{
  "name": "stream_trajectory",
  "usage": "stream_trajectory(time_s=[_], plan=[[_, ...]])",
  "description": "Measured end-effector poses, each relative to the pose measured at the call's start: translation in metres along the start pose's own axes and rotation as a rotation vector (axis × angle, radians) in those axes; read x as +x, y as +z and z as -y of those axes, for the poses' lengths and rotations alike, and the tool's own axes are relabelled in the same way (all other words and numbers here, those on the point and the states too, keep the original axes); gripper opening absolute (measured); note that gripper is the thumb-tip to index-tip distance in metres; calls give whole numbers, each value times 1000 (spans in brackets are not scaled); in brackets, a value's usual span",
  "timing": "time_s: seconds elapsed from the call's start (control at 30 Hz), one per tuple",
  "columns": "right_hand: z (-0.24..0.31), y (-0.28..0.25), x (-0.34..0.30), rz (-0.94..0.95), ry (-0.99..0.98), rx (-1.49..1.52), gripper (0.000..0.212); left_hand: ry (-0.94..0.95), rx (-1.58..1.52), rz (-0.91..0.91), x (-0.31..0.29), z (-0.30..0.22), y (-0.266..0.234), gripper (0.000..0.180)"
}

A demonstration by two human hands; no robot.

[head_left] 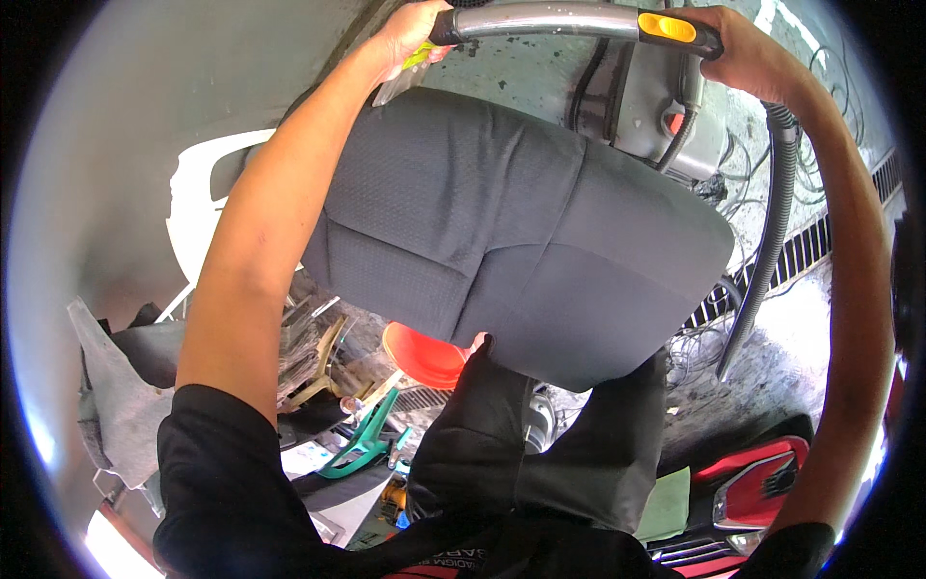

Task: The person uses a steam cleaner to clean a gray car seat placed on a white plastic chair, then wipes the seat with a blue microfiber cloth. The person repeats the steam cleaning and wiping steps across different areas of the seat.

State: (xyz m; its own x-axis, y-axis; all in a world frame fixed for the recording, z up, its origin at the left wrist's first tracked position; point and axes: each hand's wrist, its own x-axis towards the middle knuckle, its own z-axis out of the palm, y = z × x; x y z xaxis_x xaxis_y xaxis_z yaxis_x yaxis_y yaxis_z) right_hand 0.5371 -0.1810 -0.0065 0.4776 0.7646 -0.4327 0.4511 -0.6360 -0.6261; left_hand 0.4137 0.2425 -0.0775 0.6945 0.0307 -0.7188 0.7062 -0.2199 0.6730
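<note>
A dark grey fabric car seat cushion (pixel 521 222) lies across the middle, just in front of my legs. Along its far side I hold a vacuum cleaner tube (pixel 540 19), chrome with a black handle end and a yellow slider. My left hand (pixel 410 37) is closed round the tube's left end, where a clear nozzle with a yellow-green part (pixel 400 82) points down at the cushion's far left corner. On the right, my right hand (pixel 743 53) grips the handle end. From there a ribbed grey hose (pixel 779 183) hangs down past the cushion's right side.
Behind the cushion stands a grey machine (pixel 685 125) with a hose. Loose cables and a drain grate (pixel 815 246) lie at right. An orange-red seat (pixel 424 357), a white chair (pixel 198 212) and a green frame (pixel 367 439) are at left. A red car light (pixel 762 482) sits lower right.
</note>
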Motion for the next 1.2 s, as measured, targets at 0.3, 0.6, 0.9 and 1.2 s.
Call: stream_trajectory(time_s=[0.3, 0.6, 0.9, 1.2], plan=[[-31, 5, -23, -22, -32, -25, 61, -47, -33, -123, -5, -9, 48, 33], [-27, -14, -47, 45, 101, -44, 59, -188, -140, 2, -13, -26, 72, 36], [-22, -25, -73, 66, 106, 2, 62, 23, 5, -33, -13, -20, 84, 29], [-45, -16, -65, 69, -21, -18, 67, 69, -27, -108, -24, -26, 95, 27]])
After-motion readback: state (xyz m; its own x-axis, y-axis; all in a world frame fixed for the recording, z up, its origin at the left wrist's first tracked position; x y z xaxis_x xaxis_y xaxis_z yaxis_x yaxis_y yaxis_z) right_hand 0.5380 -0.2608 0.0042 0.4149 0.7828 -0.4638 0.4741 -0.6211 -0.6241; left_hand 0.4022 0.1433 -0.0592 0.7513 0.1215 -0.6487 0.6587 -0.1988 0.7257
